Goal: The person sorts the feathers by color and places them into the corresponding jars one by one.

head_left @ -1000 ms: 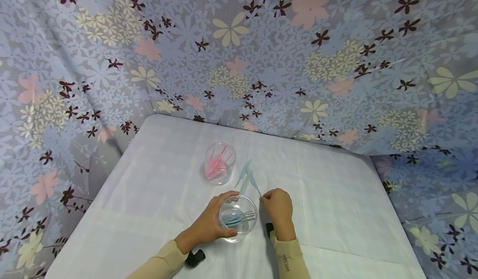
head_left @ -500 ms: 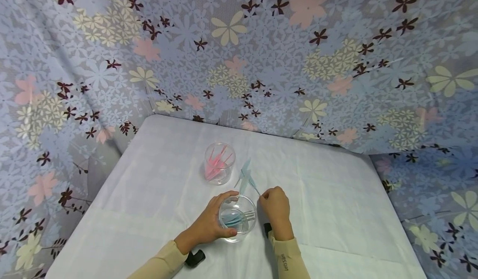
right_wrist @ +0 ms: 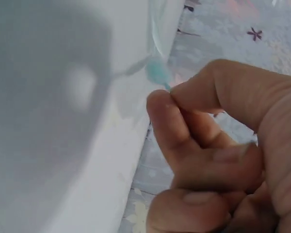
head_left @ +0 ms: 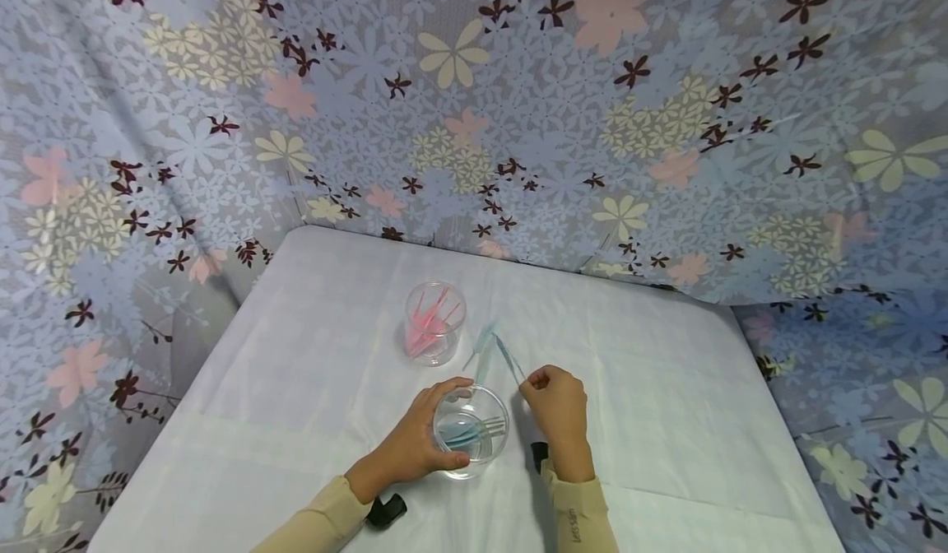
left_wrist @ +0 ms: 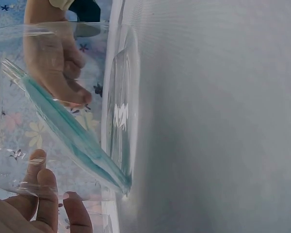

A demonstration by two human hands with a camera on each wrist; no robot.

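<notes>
In the head view, my left hand [head_left: 407, 448] grips a clear cup [head_left: 494, 454], thumb on the near side and fingers on the far side. Several pale blue feather-like pieces [left_wrist: 70, 128] lean inside it, pale stems upward in the left wrist view. To the right of the cup, my right hand [head_left: 559, 409] pinches the stem end of another pale blue feather-like piece [head_left: 507, 351] between thumb and index finger; its other fingers are curled in. This piece [right_wrist: 157, 70] is foreshortened in the right wrist view. More blue pieces [head_left: 483, 347] lie on the table just beyond the cup.
A second clear cup [head_left: 455, 346] holding several pink pieces [head_left: 428, 322] stands farther back, left of the blue ones. White cloth covers the table [head_left: 652, 388]. Floral curtain [head_left: 459, 125] hangs behind the far edge and along both sides.
My right hand shifts slightly left, then back right, with the pinched blue piece; that piece now looks narrower and more apart from those on the table. The left hand and cup stay put.
</notes>
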